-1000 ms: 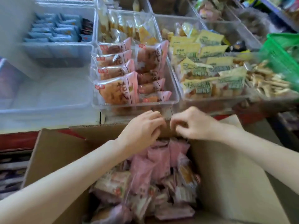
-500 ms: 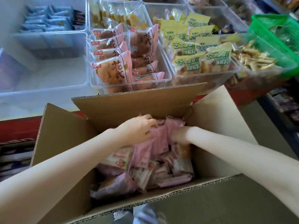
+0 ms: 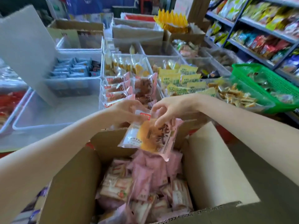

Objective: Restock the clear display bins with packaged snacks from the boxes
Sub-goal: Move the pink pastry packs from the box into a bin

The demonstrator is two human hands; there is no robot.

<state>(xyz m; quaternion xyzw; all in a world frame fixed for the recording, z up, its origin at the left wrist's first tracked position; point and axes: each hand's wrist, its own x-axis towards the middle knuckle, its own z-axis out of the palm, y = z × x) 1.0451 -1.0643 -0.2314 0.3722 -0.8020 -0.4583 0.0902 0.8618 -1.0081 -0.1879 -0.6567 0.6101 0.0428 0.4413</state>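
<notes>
An open cardboard box [image 3: 215, 172] in front of me holds several pink-wrapped bread packets [image 3: 145, 180]. Above its far edge I hold a small bunch of these packets [image 3: 150, 136], one showing a golden bun behind clear film. My left hand [image 3: 127, 111] pinches the bunch at its top left corner. My right hand [image 3: 171, 109] grips it from above with curled fingers. Just beyond my hands stands the clear display bin [image 3: 103, 94] with the same pink packets [image 3: 119, 89] standing in rows.
An empty clear bin [image 3: 53, 113] lies to the left, with blue packets [image 3: 72, 70] in the bin behind it. Yellow-green packets [image 3: 184, 81] fill the bin to the right, then small wrapped sweets [image 3: 234, 96] and a green basket [image 3: 275, 92]. Shelves of snack bags [image 3: 262, 29] stand at far right.
Both hands have come up out of the box with a bunch of pink packets and now hold it above the box's far edge. The view has tilted upward.
</notes>
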